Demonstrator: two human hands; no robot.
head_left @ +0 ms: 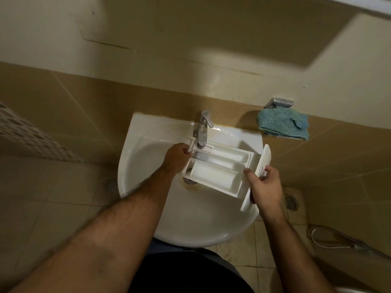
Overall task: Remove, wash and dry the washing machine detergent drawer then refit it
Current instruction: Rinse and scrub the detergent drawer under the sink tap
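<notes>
- Two hands hold the white detergent drawer (pixel 220 166) over the sink (pixel 148 208), compartments facing up, right under the tap (pixel 202 132).
- Left hand (pixel 176 158) grips the drawer's back end, fingers curled round the rear corner just beside the tap's spout, which looks like a way of steering that end under the outlet.
- Right hand (pixel 265 187) wraps the front panel, thumb on the inner side and fingers curled over the outer face, so it takes the weight of the wider end.
- One end each: that grip keeps the long drawer level and steady, and lets the person tip it either way to drain.
- No stream of water is plain to see from the tap; whether it is running cannot be told.
- Held above the drain (pixel 190 181), the drawer sits where rinse water would run straight into the bowl.
- Blue cloth (pixel 283 124) hangs on the wall holder to the right of the sink, well apart from the drawer but within reach, likely for the drying step.
- Judging by this, the washing stage is in hand; drying and refitting are not yet done.
</notes>
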